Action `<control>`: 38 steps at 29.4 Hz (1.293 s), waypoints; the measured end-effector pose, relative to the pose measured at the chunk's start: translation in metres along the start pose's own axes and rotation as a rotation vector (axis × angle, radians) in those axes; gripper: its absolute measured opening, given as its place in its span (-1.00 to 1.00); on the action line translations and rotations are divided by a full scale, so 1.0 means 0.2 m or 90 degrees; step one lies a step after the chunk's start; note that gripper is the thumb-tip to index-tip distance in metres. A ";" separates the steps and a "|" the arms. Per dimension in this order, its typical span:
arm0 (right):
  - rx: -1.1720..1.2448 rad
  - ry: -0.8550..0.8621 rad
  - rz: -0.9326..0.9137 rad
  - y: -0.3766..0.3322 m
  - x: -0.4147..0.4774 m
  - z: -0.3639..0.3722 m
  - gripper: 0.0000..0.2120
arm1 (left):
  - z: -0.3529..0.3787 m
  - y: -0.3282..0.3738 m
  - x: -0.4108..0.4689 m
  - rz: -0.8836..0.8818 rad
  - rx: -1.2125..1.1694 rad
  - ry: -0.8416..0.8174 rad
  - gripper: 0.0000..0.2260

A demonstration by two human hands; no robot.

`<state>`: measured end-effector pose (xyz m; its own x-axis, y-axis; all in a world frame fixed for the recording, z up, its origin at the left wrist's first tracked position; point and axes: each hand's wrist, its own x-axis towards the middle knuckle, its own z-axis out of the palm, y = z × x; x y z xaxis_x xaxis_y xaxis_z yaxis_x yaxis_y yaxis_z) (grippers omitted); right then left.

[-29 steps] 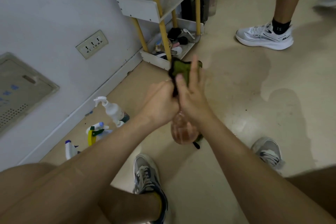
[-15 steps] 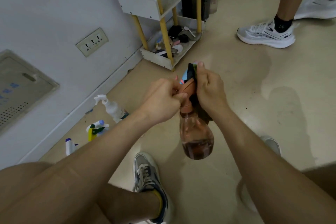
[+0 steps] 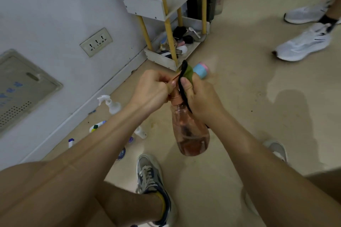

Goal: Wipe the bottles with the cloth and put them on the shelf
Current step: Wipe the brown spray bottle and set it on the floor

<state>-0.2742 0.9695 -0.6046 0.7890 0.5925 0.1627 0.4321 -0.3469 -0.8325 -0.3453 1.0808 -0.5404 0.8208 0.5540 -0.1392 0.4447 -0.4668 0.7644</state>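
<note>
A clear pink spray bottle (image 3: 191,134) hangs in mid-air in front of me, base toward me, its blue and pink nozzle (image 3: 201,70) pointing away. My left hand (image 3: 151,90) grips the bottle's head at the trigger. My right hand (image 3: 200,96) holds a green cloth with a black edge (image 3: 186,74) wrapped against the bottle's neck. The shelf (image 3: 147,5) with yellow posts stands against the wall ahead, dark bottles (image 3: 212,0) on its far side.
Several spray bottles (image 3: 110,104) lie on the floor by the wall at left. The shelf's bottom tray (image 3: 160,59) holds small clutter. Another person's white shoes (image 3: 304,42) stand at upper right. My own shoes (image 3: 150,175) are below the bottle.
The bottle has swung so its nozzle now shows past my right hand. The cloth moved up around the neck. The other person's feet shifted right.
</note>
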 end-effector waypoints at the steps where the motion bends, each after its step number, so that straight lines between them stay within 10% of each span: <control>1: -0.041 -0.009 -0.016 0.01 0.00 0.01 -0.83 | -0.01 0.01 0.00 -0.009 -0.005 0.012 -0.78; 9: -0.326 0.015 -0.006 0.12 -0.08 0.03 -0.83 | -0.13 0.01 0.04 -0.013 0.053 0.106 -0.66; 16: 0.297 0.046 0.201 -0.08 -0.04 -0.03 -0.58 | -0.14 0.05 0.06 0.036 0.148 0.137 -0.76; 22: -0.047 -0.067 0.003 -0.14 -0.14 0.22 -0.58 | -0.06 0.07 0.03 0.040 0.207 0.127 -0.85; 31: 0.324 -0.243 0.151 -0.02 0.02 0.04 -0.92 | -0.04 0.04 0.01 0.077 0.149 0.075 -0.88; 38: 0.429 -0.304 0.285 0.07 0.02 -0.02 -0.60 | -0.09 0.08 0.00 0.076 -0.073 0.038 -0.77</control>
<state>-0.2632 0.9642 -0.6141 0.4932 0.7931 -0.3574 -0.3300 -0.2096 -0.9204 -0.3452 1.0850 -0.5177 0.8413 0.5406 -0.0083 0.2987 -0.4520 0.8405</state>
